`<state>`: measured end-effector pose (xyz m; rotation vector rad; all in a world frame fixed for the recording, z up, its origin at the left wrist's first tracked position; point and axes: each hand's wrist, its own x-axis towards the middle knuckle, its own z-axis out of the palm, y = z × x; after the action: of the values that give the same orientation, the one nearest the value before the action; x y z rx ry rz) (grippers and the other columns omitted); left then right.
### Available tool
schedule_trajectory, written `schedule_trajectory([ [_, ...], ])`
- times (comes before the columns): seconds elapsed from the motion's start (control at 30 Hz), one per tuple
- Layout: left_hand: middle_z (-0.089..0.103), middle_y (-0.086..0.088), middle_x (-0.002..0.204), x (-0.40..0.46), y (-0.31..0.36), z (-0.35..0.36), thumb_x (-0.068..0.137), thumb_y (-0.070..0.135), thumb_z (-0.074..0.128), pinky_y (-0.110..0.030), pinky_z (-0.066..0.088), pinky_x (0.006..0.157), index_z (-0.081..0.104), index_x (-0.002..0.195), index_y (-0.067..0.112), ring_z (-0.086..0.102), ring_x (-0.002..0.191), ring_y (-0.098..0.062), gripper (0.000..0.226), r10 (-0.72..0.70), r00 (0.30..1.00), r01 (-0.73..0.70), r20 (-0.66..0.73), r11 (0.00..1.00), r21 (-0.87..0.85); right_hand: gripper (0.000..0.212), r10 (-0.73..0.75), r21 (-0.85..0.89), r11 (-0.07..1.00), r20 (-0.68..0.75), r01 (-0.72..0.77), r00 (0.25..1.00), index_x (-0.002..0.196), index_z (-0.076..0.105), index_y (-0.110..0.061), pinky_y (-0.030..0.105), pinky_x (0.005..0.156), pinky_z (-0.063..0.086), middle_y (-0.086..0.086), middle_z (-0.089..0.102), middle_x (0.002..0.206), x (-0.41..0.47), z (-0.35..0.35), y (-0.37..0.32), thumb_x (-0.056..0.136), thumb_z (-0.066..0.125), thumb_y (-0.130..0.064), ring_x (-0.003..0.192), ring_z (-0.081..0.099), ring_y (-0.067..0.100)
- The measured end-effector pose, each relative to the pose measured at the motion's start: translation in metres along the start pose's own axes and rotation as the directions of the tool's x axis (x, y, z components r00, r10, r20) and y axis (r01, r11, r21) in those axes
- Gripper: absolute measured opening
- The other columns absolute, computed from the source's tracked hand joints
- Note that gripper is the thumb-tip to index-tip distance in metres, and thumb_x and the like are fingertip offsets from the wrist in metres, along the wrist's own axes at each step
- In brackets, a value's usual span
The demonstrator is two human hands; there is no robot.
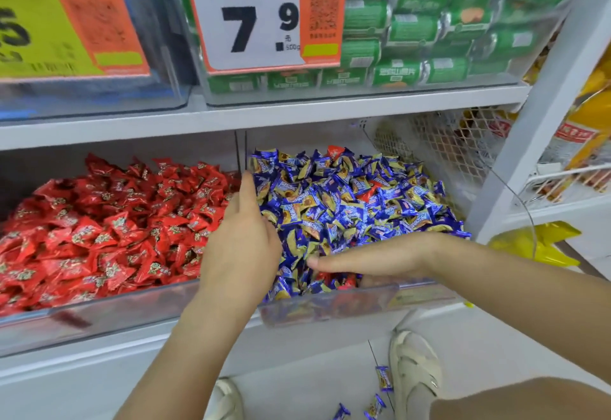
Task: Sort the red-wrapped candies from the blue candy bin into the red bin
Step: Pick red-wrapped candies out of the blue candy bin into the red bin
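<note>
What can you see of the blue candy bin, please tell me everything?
The blue candy bin is a clear plastic bin on the lower shelf, right of the red bin. It is heaped with blue-and-gold wrapped candies; a few red-wrapped candies show among them. The right hand lies flat across the front of the pile; the left hand is at its left edge.

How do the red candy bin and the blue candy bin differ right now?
The red candy bin holds only red wrappers; the blue candy bin holds blue-and-gold wrappers with a few red strays. The right hand lies flat in the blue candy bin, and the left hand sits at the divider; neither reaches into the red candy bin. Both are clear-fronted, heaped, and side by side.
</note>
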<state>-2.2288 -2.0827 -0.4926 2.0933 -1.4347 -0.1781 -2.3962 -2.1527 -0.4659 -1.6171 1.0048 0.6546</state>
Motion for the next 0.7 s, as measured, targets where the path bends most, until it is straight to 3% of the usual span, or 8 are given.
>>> schedule_trajectory([
  [0.07, 0.041, -0.013, 0.141, 0.000, 0.001, -0.002, 0.093, 0.012, 0.041, -0.037, 0.039, 0.078, 0.009, 0.151, 0.016, 0.054, 0.109, -0.037, 0.066, 0.006, 1.000, -0.006, 0.008, 1.000, -0.006, 0.051, -0.018, -0.004, 1.000, -0.047, 0.018, 0.999, 0.121, 0.056, -0.025, 0.015, 0.066, 0.049, -0.006, 0.059, 0.113, 0.010, 0.008, -0.012, 0.088, 0.046, -0.062, 0.083, 0.063, 0.005],
  [0.13, 0.038, -0.012, 0.143, 0.000, 0.003, -0.004, 0.092, 0.013, 0.042, -0.038, 0.040, 0.079, 0.007, 0.151, 0.016, 0.053, 0.109, -0.037, 0.069, -0.001, 1.000, 0.001, 0.031, 1.000, -0.010, 0.038, -0.030, -0.145, 0.989, -0.163, 0.007, 0.986, 0.091, 0.058, -0.024, 0.021, 0.070, 0.049, -0.006, 0.058, 0.094, 0.021, 0.014, -0.025, 0.083, 0.056, -0.062, 0.085, 0.058, 0.011],
  [0.23, 0.035, -0.011, 0.144, 0.000, 0.004, -0.004, 0.091, 0.012, 0.043, -0.038, 0.040, 0.079, 0.005, 0.151, 0.017, 0.053, 0.109, -0.036, 0.071, -0.027, 0.999, 0.028, 0.044, 0.999, -0.017, 0.057, -0.015, -0.266, 0.963, -0.252, -0.054, 0.968, 0.104, 0.055, -0.015, 0.028, 0.080, 0.048, -0.002, 0.054, 0.095, 0.033, 0.019, -0.035, 0.077, 0.061, -0.065, 0.092, 0.053, 0.017],
  [0.37, 0.033, -0.010, 0.146, 0.001, 0.004, -0.004, 0.092, 0.012, 0.043, -0.037, 0.036, 0.072, 0.004, 0.151, 0.016, 0.054, 0.107, -0.038, 0.071, -0.030, 0.998, 0.030, 0.046, 1.000, -0.002, 0.034, -0.013, -0.441, 0.884, -0.353, -0.155, 0.936, 0.073, 0.047, -0.015, 0.024, 0.049, 0.039, -0.002, 0.049, 0.069, 0.049, 0.024, -0.046, 0.080, 0.069, -0.040, 0.060, 0.046, 0.012],
  [0.47, 0.032, -0.010, 0.146, 0.001, 0.005, -0.006, 0.093, 0.013, 0.042, -0.034, 0.032, 0.070, 0.003, 0.152, 0.017, 0.054, 0.106, -0.038, 0.071, -0.035, 0.998, 0.034, 0.058, 0.999, 0.013, 0.026, -0.090, -0.639, 0.739, -0.410, -0.215, 0.908, 0.069, 0.051, -0.011, 0.023, 0.042, 0.035, 0.002, 0.046, 0.062, 0.060, 0.022, -0.045, 0.080, 0.068, -0.028, 0.052, 0.042, 0.014],
  [0.57, 0.032, -0.011, 0.146, -0.001, 0.004, -0.009, 0.092, 0.012, 0.042, -0.038, 0.039, 0.075, 0.003, 0.151, 0.016, 0.054, 0.108, -0.038, 0.072, -0.022, 0.997, 0.021, 0.079, 1.000, 0.014, 0.019, -0.203, -0.702, 0.668, -0.493, -0.248, 0.846, 0.076, 0.056, -0.007, 0.024, 0.042, 0.032, 0.002, 0.043, 0.061, 0.058, 0.010, -0.033, 0.076, 0.069, -0.022, 0.052, 0.039, 0.015],
  [0.63, 0.031, -0.011, 0.147, -0.001, 0.003, -0.009, 0.091, 0.012, 0.043, -0.037, 0.039, 0.075, 0.002, 0.151, 0.015, 0.055, 0.108, -0.038, 0.073, -0.012, 0.996, 0.010, 0.089, 1.000, 0.024, 0.024, -0.239, -0.667, 0.698, -0.561, -0.261, 0.793, 0.078, 0.052, -0.010, 0.025, 0.049, 0.037, 0.002, 0.047, 0.064, 0.051, -0.006, -0.023, 0.073, 0.072, -0.022, 0.060, 0.045, 0.019],
  [0.7, 0.031, -0.012, 0.146, 0.000, 0.002, -0.009, 0.090, 0.012, 0.045, -0.035, 0.037, 0.072, 0.001, 0.151, 0.015, 0.056, 0.106, -0.037, 0.076, -0.002, 0.995, -0.001, 0.100, 1.000, 0.030, 0.026, -0.252, -0.562, 0.796, -0.646, -0.225, 0.721, 0.082, 0.053, -0.014, 0.028, 0.057, 0.042, 0.003, 0.059, 0.075, 0.040, -0.028, -0.014, 0.077, 0.073, -0.030, 0.074, 0.056, 0.024],
])
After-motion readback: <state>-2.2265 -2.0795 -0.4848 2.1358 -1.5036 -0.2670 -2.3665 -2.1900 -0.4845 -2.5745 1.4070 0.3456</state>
